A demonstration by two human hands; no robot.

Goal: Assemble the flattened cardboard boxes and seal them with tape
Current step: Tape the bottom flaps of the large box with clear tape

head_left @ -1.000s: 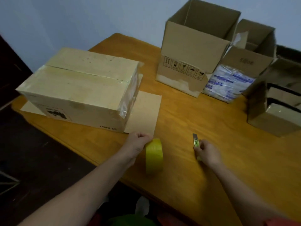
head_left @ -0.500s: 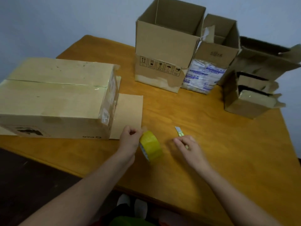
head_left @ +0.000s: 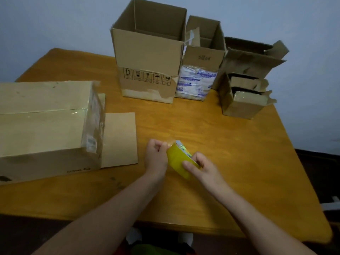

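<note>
Both hands meet over the near middle of the orange-brown wooden desk (head_left: 230,153), sharing a yellow roll of packing tape (head_left: 177,161). The left hand (head_left: 156,157) has its fingers (head_left: 161,145) pinched together on the loose clear end of the tape at the roll's upper left edge. The right hand (head_left: 204,169) grips the roll from the lower right, its fingers (head_left: 189,166) clamped across the yellow band. A small utility knife with a grey blade and green body (head_left: 181,146) shows just behind the roll; whether it lies on the desk or is held against the roll cannot be told.

To the left of the left fingers lies a large sealed brown cardboard box (head_left: 46,126) with clear tape along its top seam, resting on a flat cardboard sheet (head_left: 119,138) whose edge reaches near those fingers. Beyond the fingers, well apart at the far side, stands a tall open-topped cardboard box with printed handling symbols (head_left: 147,61), a narrower open box with a blue-and-white printed label (head_left: 200,70) touching its right side, and further right two crumpled open boxes (head_left: 244,85).
</note>
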